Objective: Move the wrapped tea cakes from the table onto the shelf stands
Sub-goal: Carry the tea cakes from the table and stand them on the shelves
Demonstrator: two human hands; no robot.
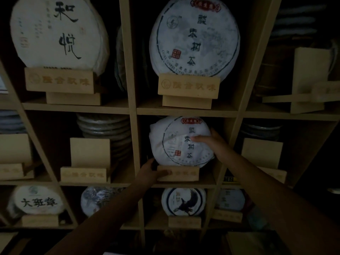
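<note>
Right hand: the right hand [211,142] held the cake [181,142] by its right edge, thumb laid across the printed face, the other fingers hidden behind the rim; it pinched the cake between thumb and fingers
Left hand: the left hand [152,171] sat below and left of that grip, thumb pressed on the front of the stand [178,173], fingers reaching past the stand's left end toward the cake's lower edge; whether they curled round the block could not be told in the dim light
Cake: it stood nearly upright in the middle cubby, its bottom edge down behind the stand's front lip, apparently leaning a little to the left
Judged step: seating the cake in the stand's slot
Doing it well: the lower hand should probably steady the block while the upper hand rocked the cake until its print stood straight, as on the matching cake [195,34] in the cubby above
Wrapper: the paper looked creased where the thumb lay, so a light touch seemed wise
Letting go: release the upper hand first, slowly, to check the lean
Further out: bare stands [83,174] waited left and right of the grip
</note>
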